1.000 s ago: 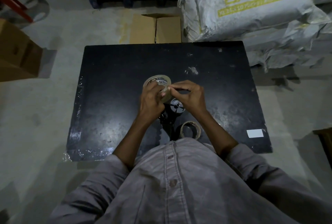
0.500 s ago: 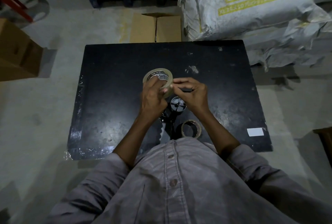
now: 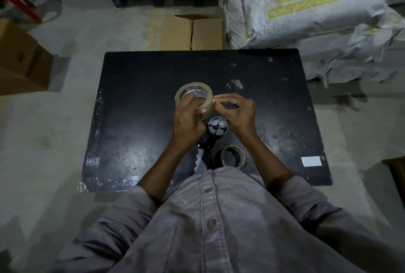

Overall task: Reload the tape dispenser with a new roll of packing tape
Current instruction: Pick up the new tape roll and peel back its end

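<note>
A full roll of tan packing tape [image 3: 192,93] is held above the black table [image 3: 135,102], tilted so its printed core faces me. My left hand [image 3: 188,119] grips it, fingers through the core and thumb on the outer face. My right hand [image 3: 238,112] pinches at the roll's right rim with fingertips together. Just below the hands the black tape dispenser [image 3: 215,130] lies flat, its bare spool hub showing and its serrated blade [image 3: 199,161] pointing toward me. An empty cardboard tape core [image 3: 232,156] rests beside the dispenser.
A small white label [image 3: 311,161] lies near the table's right front corner. Beyond the table stand an open cardboard box [image 3: 190,31] and stacked white sacks [image 3: 306,9]. Another cardboard box [image 3: 19,60] sits on the floor at left.
The roll and both hands have drifted slightly away from me, uncovering more of the dispenser's hub. My right fingertips still work at the roll's rim.
</note>
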`<action>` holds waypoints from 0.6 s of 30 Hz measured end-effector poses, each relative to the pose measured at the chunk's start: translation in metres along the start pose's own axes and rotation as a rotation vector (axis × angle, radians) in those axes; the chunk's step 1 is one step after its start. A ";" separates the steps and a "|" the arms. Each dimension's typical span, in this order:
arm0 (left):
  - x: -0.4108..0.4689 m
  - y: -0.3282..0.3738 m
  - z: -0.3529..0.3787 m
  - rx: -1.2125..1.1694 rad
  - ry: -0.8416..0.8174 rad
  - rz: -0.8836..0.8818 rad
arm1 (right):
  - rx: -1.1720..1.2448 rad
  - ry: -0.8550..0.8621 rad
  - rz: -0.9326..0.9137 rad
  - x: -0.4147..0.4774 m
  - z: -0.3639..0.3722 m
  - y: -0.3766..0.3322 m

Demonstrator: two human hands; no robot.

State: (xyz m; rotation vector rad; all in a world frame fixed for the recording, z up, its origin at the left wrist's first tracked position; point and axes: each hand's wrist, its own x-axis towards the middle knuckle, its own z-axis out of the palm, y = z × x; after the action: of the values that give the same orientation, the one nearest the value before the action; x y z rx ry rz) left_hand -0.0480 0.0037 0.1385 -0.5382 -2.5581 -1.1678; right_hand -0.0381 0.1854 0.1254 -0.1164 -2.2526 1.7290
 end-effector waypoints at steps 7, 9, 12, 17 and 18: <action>0.003 0.002 0.002 -0.034 0.005 -0.066 | 0.043 -0.067 0.024 0.002 -0.003 -0.006; 0.004 0.003 0.000 -0.033 0.015 -0.061 | 0.040 -0.053 0.023 0.000 0.001 -0.008; 0.002 0.004 0.000 0.000 0.031 -0.031 | 0.058 -0.020 0.000 -0.001 0.004 -0.008; -0.001 0.007 -0.004 0.024 0.051 -0.010 | 0.074 -0.050 -0.040 -0.001 0.004 -0.013; -0.001 0.007 -0.004 0.021 0.055 -0.006 | 0.079 -0.050 -0.042 -0.001 0.004 -0.013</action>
State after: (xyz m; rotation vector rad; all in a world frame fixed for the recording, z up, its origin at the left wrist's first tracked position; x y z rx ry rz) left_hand -0.0440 0.0045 0.1457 -0.4868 -2.5240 -1.1410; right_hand -0.0364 0.1777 0.1369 -0.0089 -2.2013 1.8150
